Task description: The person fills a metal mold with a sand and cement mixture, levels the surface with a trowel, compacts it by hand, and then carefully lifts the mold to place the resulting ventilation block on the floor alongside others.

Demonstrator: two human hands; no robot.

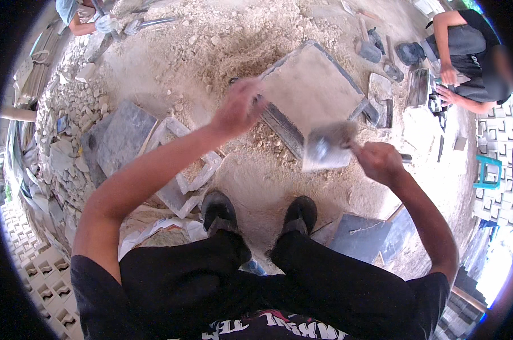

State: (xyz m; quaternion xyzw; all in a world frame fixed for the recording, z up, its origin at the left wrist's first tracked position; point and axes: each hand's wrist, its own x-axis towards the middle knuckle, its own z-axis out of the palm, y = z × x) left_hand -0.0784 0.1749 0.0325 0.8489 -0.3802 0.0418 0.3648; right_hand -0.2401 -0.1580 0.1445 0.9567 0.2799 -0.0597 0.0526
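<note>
My right hand (377, 162) is closed around the handle of a trowel. Its broad grey blade (328, 141), smeared by motion, is over the near right corner of a square mold. The mold's dark frame (283, 131) surrounds a level, pale, sandy fill (316, 85). My left hand (241, 107) is at the mold's left corner, its fingers too blurred to read; I cannot tell whether it touches the frame. Loose crumbly sand (234, 54) is heaped behind and left of the mold. My boots (300, 215) stand on the ground in front.
At left lie a grey slab (122, 131), a pale angular frame (208, 173) and broken rubble (64, 150). Mallets (370, 52) and a small metal mold (381, 90) lie at right. Co-workers crouch at far right (469, 54) and far left (78, 14). A teal stool (488, 171) stands right.
</note>
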